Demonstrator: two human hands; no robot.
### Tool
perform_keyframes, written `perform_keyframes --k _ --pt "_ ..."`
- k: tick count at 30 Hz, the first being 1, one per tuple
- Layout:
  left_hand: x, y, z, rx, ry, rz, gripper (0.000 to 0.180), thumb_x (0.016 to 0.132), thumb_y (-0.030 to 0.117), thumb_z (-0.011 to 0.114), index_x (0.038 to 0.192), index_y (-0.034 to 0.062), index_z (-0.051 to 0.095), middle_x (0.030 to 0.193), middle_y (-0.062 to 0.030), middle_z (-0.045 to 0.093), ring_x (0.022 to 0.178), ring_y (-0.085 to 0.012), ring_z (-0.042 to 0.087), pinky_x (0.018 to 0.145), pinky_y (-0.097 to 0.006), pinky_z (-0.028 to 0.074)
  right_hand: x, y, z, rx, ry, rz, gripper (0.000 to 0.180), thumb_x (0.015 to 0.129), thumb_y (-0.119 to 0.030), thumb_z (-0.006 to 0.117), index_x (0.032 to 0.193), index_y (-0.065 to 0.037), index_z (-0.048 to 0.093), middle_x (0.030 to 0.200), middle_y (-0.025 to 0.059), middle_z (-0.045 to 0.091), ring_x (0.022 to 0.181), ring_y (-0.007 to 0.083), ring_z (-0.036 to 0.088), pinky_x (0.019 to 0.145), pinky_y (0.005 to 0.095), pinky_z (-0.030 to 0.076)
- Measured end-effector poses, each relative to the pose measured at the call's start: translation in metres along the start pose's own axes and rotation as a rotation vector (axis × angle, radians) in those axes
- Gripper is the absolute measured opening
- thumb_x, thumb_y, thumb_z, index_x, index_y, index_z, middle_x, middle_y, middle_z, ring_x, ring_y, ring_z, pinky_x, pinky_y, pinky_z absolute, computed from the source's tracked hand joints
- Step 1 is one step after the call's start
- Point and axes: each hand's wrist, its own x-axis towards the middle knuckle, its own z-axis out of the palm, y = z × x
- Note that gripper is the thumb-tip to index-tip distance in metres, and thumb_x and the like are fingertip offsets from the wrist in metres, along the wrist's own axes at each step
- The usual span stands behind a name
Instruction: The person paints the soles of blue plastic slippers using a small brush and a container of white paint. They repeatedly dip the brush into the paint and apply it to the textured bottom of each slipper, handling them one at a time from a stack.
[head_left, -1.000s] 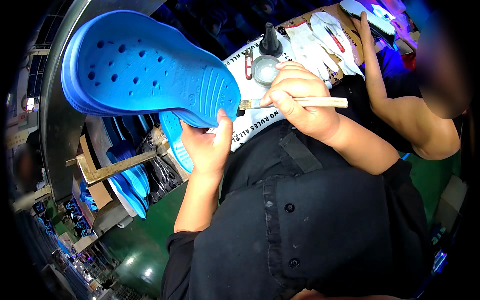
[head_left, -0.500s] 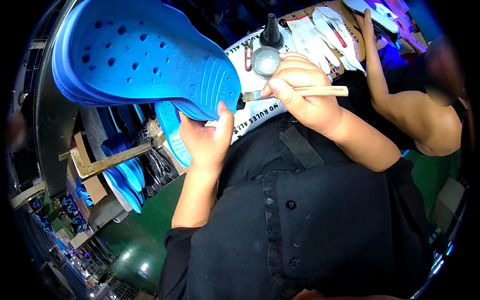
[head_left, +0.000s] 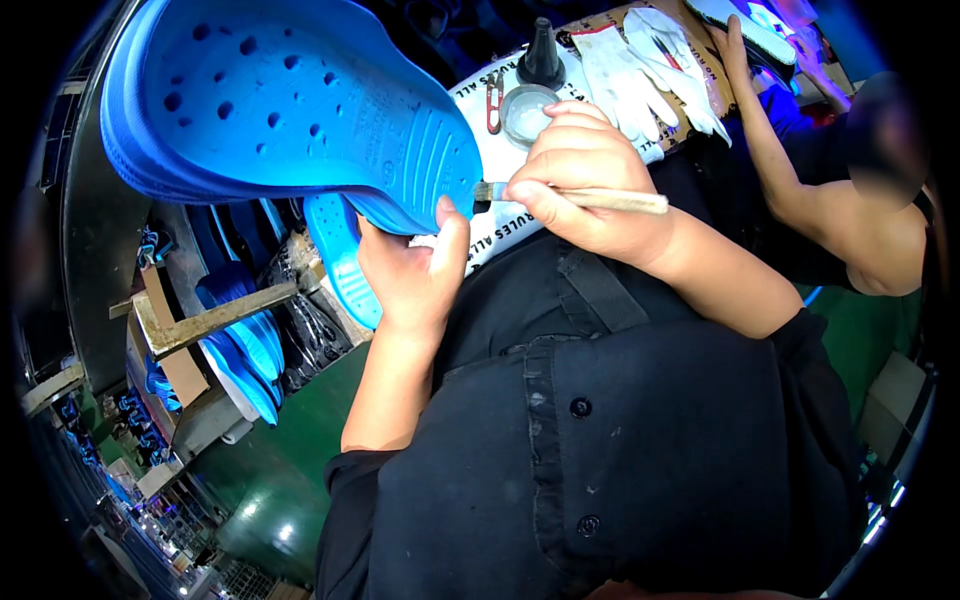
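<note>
A big blue shoe sole (head_left: 330, 110) with rows of round holes and ridges fills the upper left. Its narrower end is gripped by my left hand (head_left: 415, 265), thumb up on the near edge and the other fingers hidden beneath. In my right hand (head_left: 590, 190) is a paintbrush (head_left: 620, 201) with a pale wooden handle, pinched near its metal band. The dark bristles meet the sole's right edge, close to my left thumb. Just beyond my right hand stands a small round dish (head_left: 527, 118) holding whitish, clear stuff.
Behind the dish are a black cone-topped bottle (head_left: 541, 60) and small red-handled snips (head_left: 494, 100). White gloves (head_left: 620, 85) lie on cardboard to the right. A co-worker's arm (head_left: 770, 140) holds a shoe there. More blue soles (head_left: 245, 340) sit on a rack at left.
My right hand and the brush have shifted a little left, with the handle swung slightly lower. The sole has tilted slightly, while my left hand keeps its grip.
</note>
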Motion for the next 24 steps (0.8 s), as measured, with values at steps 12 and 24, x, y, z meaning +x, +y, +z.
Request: perform_keyframes --k 12,24 --pt "0.002 0.002 0.003 -0.043 0.018 0.007 0.039 0.074 0.004 0.067 0.107 -0.0053 0.049 0.090 -0.0147 0.064 0.081 -0.0206 0.064 0.076 -0.031 0.049 -0.007 -0.004 -0.004 -0.061 -0.019 -0.014 0.015 0.077 -0.018 0.068 0.066 -0.007 0.067 0.065 0.0048 0.063 0.063 0.0229 0.058 0.082 0.0376 0.043" --pt "-0.001 0.005 0.004 -0.085 0.040 0.002 0.040 0.075 0.004 0.066 0.109 -0.0069 0.047 0.093 -0.0140 0.063 0.083 -0.0183 0.062 0.077 -0.031 0.049 -0.012 -0.007 -0.005 0.016 0.011 0.022 0.018 0.081 -0.016 0.064 0.065 -0.007 0.065 0.062 0.0040 0.061 0.062 0.0217 0.058 0.082 0.0353 0.043"
